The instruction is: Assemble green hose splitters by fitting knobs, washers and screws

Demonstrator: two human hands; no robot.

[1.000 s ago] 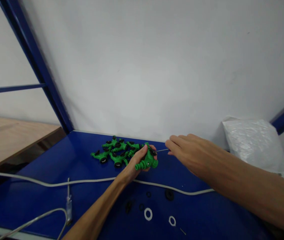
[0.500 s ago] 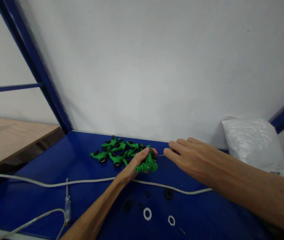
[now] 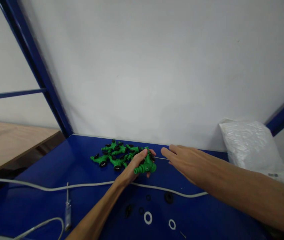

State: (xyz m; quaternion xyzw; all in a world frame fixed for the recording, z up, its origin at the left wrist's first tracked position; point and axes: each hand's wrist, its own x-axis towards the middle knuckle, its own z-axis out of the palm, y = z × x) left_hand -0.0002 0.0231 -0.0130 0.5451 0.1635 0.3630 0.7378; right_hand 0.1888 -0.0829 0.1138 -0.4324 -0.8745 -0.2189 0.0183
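Observation:
My left hand [image 3: 134,165] grips a green plastic hose splitter [image 3: 147,164] with black knobs, resting it on the blue table [image 3: 44,160]. Just behind it lies a pile of several more green splitters [image 3: 114,153]. My right hand [image 3: 182,159] reaches in from the right, fingers extended toward a thin metal pin [image 3: 162,158] that sticks out beside the held splitter; the fingertips touch or nearly touch it.
A white cable [image 3: 56,187] runs across the table in front of my arms. Small white rings [image 3: 148,217] and black washers [image 3: 168,197] lie near the front. A screwdriver [image 3: 67,208] lies front left. A white plastic bag [image 3: 253,146] sits at the back right against the wall.
My right hand has slid slightly left and down toward the held splitter. The left hand keeps its grip, almost unmoved. The view has tilted a little.

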